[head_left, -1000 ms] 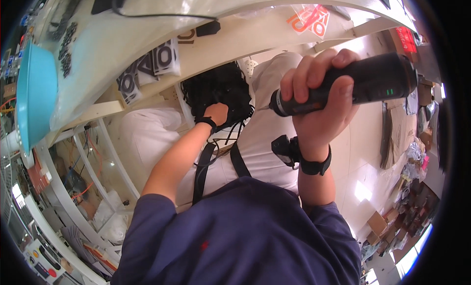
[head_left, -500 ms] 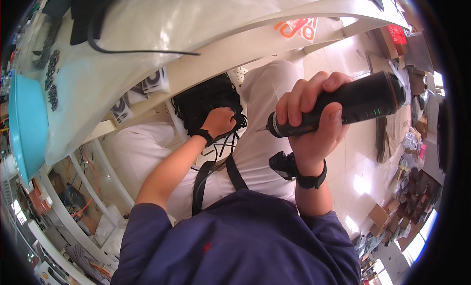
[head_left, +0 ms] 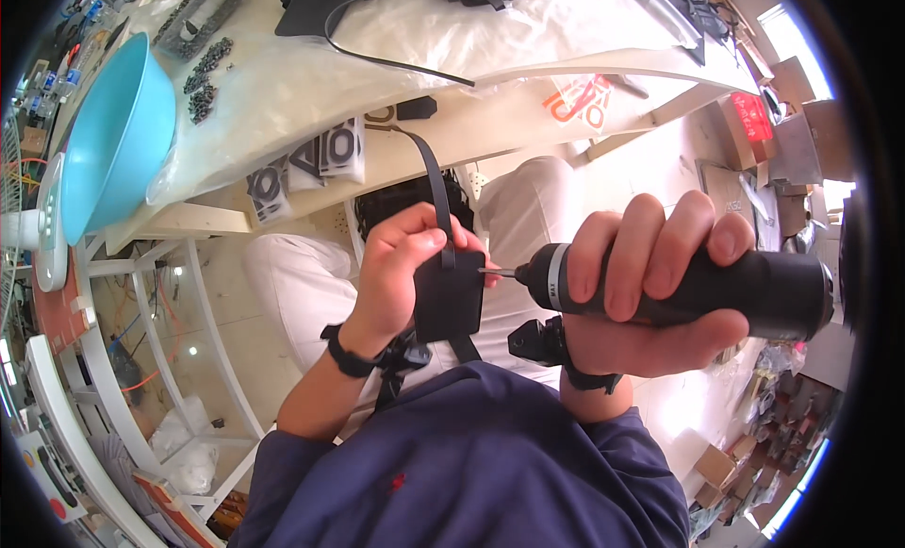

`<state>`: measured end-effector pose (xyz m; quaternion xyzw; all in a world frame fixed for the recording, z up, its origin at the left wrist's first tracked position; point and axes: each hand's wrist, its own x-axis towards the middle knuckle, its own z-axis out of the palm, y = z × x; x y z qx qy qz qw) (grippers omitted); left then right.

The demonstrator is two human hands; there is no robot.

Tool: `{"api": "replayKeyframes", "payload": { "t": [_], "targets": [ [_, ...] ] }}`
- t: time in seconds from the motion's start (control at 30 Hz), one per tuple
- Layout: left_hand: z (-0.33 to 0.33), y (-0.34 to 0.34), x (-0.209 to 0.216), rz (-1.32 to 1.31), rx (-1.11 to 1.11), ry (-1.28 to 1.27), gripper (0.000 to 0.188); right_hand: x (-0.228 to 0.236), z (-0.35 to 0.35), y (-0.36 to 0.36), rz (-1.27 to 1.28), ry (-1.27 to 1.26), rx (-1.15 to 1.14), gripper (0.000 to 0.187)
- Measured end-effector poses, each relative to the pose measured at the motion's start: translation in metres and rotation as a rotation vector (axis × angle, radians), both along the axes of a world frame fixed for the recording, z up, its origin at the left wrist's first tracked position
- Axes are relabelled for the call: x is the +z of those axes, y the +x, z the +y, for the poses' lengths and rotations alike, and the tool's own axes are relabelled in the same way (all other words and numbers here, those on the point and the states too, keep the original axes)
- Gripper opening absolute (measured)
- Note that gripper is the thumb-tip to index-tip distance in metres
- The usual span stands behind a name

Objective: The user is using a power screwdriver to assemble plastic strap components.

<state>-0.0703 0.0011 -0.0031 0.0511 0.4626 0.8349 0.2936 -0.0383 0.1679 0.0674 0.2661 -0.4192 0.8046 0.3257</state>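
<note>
My left hand pinches a flat black tag-like piece with a long black strap rising from its top and arching away. My right hand wraps round a thick black electric screwdriver, which lies almost level and points left. Its thin bit reaches the tag piece's upper right edge, close to my left fingertips; whether it touches a screw I cannot tell. Beyond my left hand, a pile of black straps or pieces sits in a container between my knees, partly hidden.
The plastic-covered table ahead bears small dark parts in a heap, a cable and black pieces. At left, a turquoise bowl stands on a white scale. Printed bags lie under the tabletop. Boxes crowd the right side.
My left hand has come up from the black pile with the strapped tag piece. The screwdriver in my right hand has levelled, its bit now at that piece. My view has shifted toward the table.
</note>
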Motion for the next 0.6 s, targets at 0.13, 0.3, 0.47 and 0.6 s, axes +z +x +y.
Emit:
{"api": "replayKeyframes", "payload": {
  "t": [0.13, 0.3, 0.47, 0.6],
  "targets": [
    [-0.003, 0.031, 0.02, -0.152, 0.052, -0.079, 0.023, -0.001, -0.011, 0.007, 0.028, 0.031, 0.028, 0.045],
    [-0.013, 0.053, 0.031, -0.088, -0.03, -0.067, 0.035, -0.013, -0.022, 0.011, -0.003, -0.002, 0.028, 0.047],
    [-0.015, 0.064, 0.035, 0.088, 0.053, -0.261, 0.035, -0.013, -0.024, 0.019, -0.001, -0.028, 0.044, 0.051],
    [-0.017, 0.07, 0.036, 0.209, 0.095, -0.386, 0.035, -0.007, -0.025, 0.026, 0.067, 0.061, 0.036, 0.048]
  ]
}}
